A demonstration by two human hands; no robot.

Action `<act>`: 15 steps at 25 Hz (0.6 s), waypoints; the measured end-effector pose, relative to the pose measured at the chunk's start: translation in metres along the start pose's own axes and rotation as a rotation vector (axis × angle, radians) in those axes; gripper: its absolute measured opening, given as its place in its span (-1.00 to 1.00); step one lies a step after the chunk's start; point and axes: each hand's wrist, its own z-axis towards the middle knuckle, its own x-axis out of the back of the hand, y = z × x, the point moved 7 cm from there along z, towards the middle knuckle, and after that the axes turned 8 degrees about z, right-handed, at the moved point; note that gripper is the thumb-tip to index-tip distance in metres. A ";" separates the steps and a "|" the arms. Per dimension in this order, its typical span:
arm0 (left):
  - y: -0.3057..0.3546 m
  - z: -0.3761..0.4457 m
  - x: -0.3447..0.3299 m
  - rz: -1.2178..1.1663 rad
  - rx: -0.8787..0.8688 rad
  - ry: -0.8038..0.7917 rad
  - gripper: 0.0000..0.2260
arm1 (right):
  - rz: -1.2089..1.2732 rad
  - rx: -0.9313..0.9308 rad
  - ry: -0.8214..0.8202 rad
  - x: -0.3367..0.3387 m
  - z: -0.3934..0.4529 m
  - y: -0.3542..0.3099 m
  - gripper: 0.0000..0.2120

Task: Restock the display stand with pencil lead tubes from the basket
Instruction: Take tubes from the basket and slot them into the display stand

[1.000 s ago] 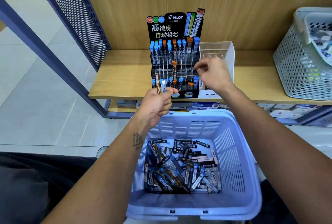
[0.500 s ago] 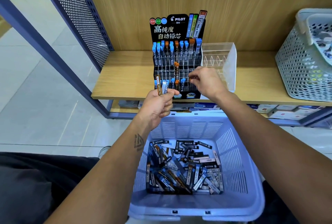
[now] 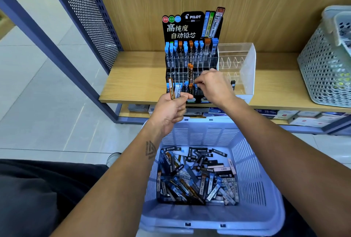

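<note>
At the centre of the frame the left hand [image 3: 171, 109] is gripping two slim pencil lead tubes [image 3: 174, 91], one orange-capped and one pale blue, between thumb and curled fingers, holding them upright just in front of the lower left corner of the black tiered display stand [image 3: 190, 28]. The right hand [image 3: 215, 86] is reaching in from the right, its thumb and forefinger pinching a blue-capped lead tube [image 3: 196, 87] at the stand's front row, right of centre. The stand is sitting on the pale wooden shelf [image 3: 136, 81] in the upper middle of the frame; its back row is standing full of blue and orange tubes, while its middle row is showing just one pair of orange ones. A clear acrylic divider box [image 3: 245, 65] is sitting just beside the stand on its right. In the lower centre, the lilac slatted plastic basket [image 3: 256, 179] is holding a loose heap of lead tubes [image 3: 195, 176] on its floor. A grey perforated basket [image 3: 322, 65] is resting on the shelf at the right edge of the frame
</note>
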 end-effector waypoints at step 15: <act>-0.004 -0.019 -0.033 -0.162 0.188 -0.268 -0.74 | 0.948 -0.331 -0.229 0.022 -0.036 -0.012 -0.95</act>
